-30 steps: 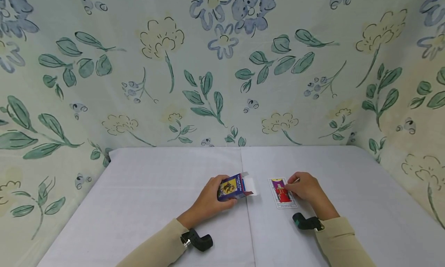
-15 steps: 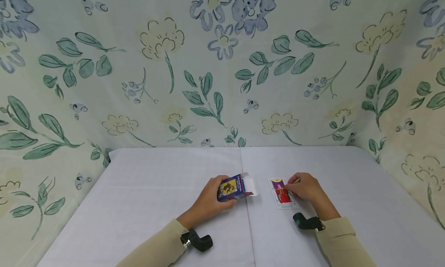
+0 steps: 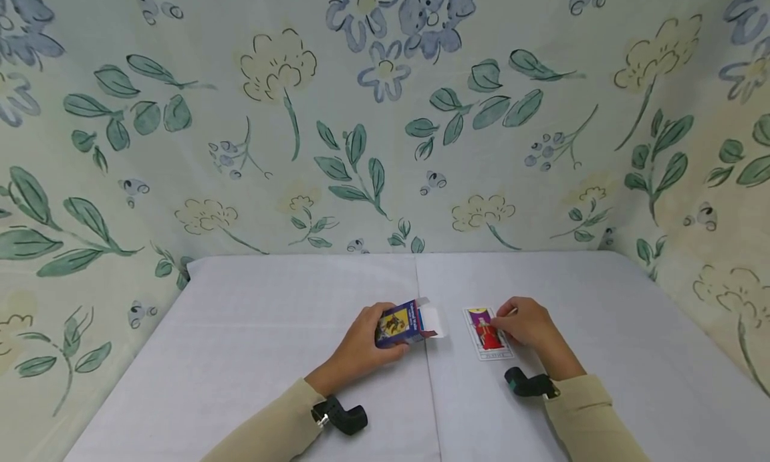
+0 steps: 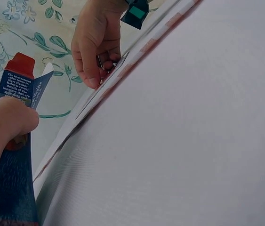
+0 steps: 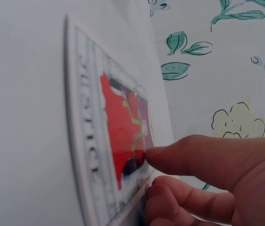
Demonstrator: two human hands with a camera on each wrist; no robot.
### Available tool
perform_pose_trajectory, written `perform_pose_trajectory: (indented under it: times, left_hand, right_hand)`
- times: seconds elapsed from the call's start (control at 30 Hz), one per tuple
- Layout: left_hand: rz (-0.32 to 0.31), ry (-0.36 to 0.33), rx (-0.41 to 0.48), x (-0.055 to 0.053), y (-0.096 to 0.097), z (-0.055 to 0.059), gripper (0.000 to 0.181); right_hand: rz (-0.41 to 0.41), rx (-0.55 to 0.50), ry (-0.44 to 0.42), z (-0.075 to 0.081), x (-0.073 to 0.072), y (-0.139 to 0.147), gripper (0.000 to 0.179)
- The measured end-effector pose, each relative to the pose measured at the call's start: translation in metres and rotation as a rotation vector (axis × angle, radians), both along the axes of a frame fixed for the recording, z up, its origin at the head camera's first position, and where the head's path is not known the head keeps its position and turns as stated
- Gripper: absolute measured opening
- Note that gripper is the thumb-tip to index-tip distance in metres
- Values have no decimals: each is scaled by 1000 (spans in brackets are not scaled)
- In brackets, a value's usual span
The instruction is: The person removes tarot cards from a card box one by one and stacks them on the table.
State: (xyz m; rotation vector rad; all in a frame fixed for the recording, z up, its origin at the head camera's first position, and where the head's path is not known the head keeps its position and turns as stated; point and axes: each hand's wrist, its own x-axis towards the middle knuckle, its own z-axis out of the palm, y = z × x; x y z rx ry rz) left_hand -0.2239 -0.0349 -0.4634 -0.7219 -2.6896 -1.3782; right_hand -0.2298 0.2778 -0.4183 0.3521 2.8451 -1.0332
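the work surface is a white cloth-covered table (image 3: 271,301); a card edge dragged across it may ruck the cloth. above it, the bare left hand (image 3: 363,341) and the bare right hand (image 3: 528,320) are both engaged. the dark blue rectangular cardboard box with a yellow picture panel (image 3: 395,325) is clamped between the left hand's thumb and fingers, open end facing right. excess squeeze may buckle its walls; tipping that end downward may spill any contents. the white-bordered rectangular card with a red-robed figure (image 3: 486,335) is located face up to the right of the box, apart from it, pinched at its right edge by the right hand. full contact between card and cloth cannot be confirmed. this off-centre hold may cause twisting; hard thumb pressure may crease the edge. the small white cardboard flap (image 3: 432,318) projects from the box and may snag a card brought against it.
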Motion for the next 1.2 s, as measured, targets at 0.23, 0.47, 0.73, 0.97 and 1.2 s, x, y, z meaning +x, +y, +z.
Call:
perform_pose_trajectory:
  times: [0.23, 0.47, 0.73, 0.97, 1.2]
  left_hand:
    - [-2, -4, -8, 0, 0, -1, 71]
    - [2, 7, -17, -1, 0, -2, 71]
    - [3, 6, -6, -1, 0, -1, 72]
    - [3, 3, -8, -1, 0, -1, 71]
    - [6, 2, -6, -1, 0, 0, 71]
  right_hand:
    - [-3, -1, -22, 3, 2, 0, 27]
    - [-4, -9, -22, 4, 2, 0, 27]
    - [1, -25, -7, 8, 4, -1, 27]
    - [1, -5, 29, 14, 4, -4, 29]
    - [29, -23, 55, 27, 6, -16, 28]
